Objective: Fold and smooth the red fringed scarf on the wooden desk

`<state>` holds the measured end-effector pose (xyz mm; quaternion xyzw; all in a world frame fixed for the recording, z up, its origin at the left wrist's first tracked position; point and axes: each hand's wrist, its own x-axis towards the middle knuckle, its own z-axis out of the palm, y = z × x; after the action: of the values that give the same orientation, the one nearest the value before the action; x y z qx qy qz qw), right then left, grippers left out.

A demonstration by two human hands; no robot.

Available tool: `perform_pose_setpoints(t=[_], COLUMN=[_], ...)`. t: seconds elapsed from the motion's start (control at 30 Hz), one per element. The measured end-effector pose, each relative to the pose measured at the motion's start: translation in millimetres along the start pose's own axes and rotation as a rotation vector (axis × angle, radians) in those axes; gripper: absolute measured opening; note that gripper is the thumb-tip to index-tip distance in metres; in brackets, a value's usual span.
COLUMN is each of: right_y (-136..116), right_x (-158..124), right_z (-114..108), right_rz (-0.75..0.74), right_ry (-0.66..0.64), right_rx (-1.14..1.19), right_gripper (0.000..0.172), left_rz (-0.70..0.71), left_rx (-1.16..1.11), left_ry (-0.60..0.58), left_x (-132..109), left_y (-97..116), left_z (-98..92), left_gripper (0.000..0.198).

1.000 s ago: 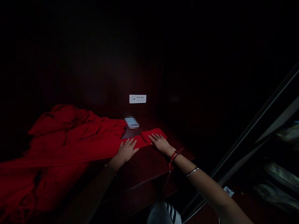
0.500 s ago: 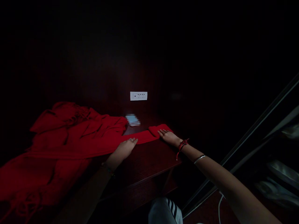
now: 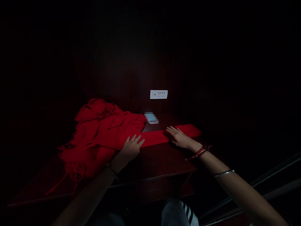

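A red fringed scarf (image 3: 155,138) lies on a dark wooden desk. Its right part forms a long, narrow, flat strip, while the left part is heaped in loose folds with tassels hanging toward the front edge. My left hand (image 3: 132,148) rests on the near edge of the strip, fingers spread, by the heap. Farther right, my right hand (image 3: 180,138) lies on the strip with its fingers stretched out and apart. The scarf's right end (image 3: 189,130) shows flat beyond that hand. Neither hand grips the cloth.
Behind the scarf lies a pale blue blurred item (image 3: 151,118) on the desk (image 3: 155,163). A white power socket (image 3: 159,94) sits on the dark wall. My knee (image 3: 175,213) is below the desk's front edge. Metal rails (image 3: 277,169) run at lower right.
The view has turned left. My right hand has moved left along the strip, and the scarf's right end, bunched before, lies flatter. My left hand's fingers have spread.
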<state>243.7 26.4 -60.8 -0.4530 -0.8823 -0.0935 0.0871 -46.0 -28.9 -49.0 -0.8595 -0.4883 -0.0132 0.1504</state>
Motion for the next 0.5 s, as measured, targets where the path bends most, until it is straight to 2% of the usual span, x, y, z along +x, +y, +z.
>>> perform_pose_setpoints(t=[0.1,0.2,0.3,0.37,0.43,0.5], right_y=[-56,-86,-90,-86,-83,-81], right_x=[24,33,32,30,29,29], right_z=[-1,9,24,32,37,39], right_rz=[-0.181,-0.23,-0.213,-0.215,-0.221,-0.22], right_ry=[0.015,0.007,0.031,0.061,0.083,0.095], right_rx=[0.142,0.191,0.223,0.248,0.273,0.292], right_gripper=[0.055,0.049,0.045,0.043,0.043,0.043], left_rz=[-0.019,-0.104,-0.227,-0.348,-0.447,-0.433], left_rx=[0.097,0.183,0.236,0.2,0.044,-0.2], left_ry=[0.008,0.023,0.004,-0.067,-0.193,-0.311], left_x=[-35,-67,-92,-106,-117,-125], left_y=[-28,-62,-98,-119,-136,-148], left_z=[-9.5,-24.6,-42.5,-53.5,-62.3,-69.2], left_gripper=[0.05,0.056,0.057,0.057,0.06,0.061])
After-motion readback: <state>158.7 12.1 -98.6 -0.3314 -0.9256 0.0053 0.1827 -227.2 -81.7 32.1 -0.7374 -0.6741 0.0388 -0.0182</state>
